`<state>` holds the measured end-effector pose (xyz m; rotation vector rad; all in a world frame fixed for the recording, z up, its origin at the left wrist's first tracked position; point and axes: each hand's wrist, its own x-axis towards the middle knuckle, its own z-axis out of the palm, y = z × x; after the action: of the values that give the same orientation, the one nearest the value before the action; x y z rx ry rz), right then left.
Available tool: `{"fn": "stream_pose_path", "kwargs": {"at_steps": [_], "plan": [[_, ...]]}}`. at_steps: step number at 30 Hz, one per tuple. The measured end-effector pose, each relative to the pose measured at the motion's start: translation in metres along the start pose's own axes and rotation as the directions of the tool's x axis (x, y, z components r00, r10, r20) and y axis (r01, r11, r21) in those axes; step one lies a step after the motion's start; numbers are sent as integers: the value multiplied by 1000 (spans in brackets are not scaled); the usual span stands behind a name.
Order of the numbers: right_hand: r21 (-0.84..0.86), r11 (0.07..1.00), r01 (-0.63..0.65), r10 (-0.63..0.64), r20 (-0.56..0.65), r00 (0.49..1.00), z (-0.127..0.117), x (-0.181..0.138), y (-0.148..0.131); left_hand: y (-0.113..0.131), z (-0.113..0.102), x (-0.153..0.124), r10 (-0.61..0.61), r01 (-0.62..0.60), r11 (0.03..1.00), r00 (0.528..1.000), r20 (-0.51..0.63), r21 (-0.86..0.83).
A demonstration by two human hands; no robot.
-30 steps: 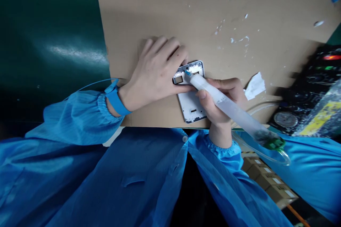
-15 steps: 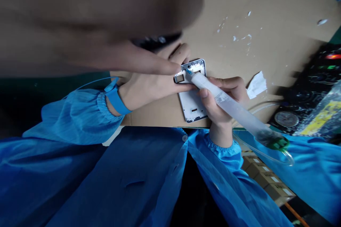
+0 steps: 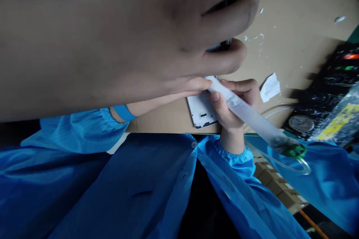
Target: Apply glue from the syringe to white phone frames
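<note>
My right hand [image 3: 228,106] grips a translucent dispensing syringe [image 3: 244,114] with a green cap and a clear hose at its rear end, slanting up to the left. Its tip is covered by a co-worker's hand [image 3: 179,41]. Beneath lies a silver-white phone frame [image 3: 199,110] on the cardboard; only its lower part shows. My left hand [image 3: 162,101], with a blue wrist strap [image 3: 123,112], reaches to the frame from the left. Its fingers are hidden behind the co-worker's arm, so whether they grip the frame does not show. A dark object is partly visible under the co-worker's fingers.
A torn white paper piece [image 3: 270,87] and white scraps lie on the cardboard surface [image 3: 291,18]. At the right stands a dark device with a round gauge [image 3: 301,123] and lit displays. Cartons [image 3: 277,183] sit low at the right, below the table edge.
The co-worker's hand and forearm have swept farther right across the view, now covering most of my left hand, the frame's upper part and the syringe tip. My right hand and the syringe barely moved.
</note>
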<state>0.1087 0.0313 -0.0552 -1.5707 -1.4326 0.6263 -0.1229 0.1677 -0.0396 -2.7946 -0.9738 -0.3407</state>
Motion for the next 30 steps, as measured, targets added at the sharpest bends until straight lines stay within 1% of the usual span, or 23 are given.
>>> {"fn": "stream_pose_path", "kwargs": {"at_steps": [1,3,5,8,10,15,17,19,24,27,30], "plan": [[5,1000,6,-6,5,1000,0,0,0,5,-2,-3,-64,62,992,998,-15,-108],[7,1000,23,-23,8,1000,0,0,0,18,-3,-11,-204,194,924,979,3,-328],[3,999,35,-35,-6,999,1,1,0,28,-3,-18,-262,263,871,963,62,-416],[24,999,46,-46,-20,999,3,2,0,33,-1,-22,-283,299,838,953,106,-456],[34,999,42,-42,-18,999,4,2,-1,33,0,-21,-285,296,839,954,94,-457],[5,999,50,-50,-38,998,5,4,-6,33,9,-21,-313,323,786,943,111,-527],[3,998,61,-61,-47,997,4,5,-6,33,11,-22,-315,317,782,944,99,-536],[6,998,64,-64,-52,997,4,5,-5,33,10,-23,-311,322,780,944,114,-536],[-13,1000,-9,9,-33,999,4,1,2,32,2,-21,-315,340,774,938,142,-535],[17,999,-43,43,-18,999,2,-1,2,32,1,-21,-322,372,732,927,191,-572],[44,995,-94,94,3,996,0,-2,-1,32,4,-21,-333,384,703,921,200,-599]]}}
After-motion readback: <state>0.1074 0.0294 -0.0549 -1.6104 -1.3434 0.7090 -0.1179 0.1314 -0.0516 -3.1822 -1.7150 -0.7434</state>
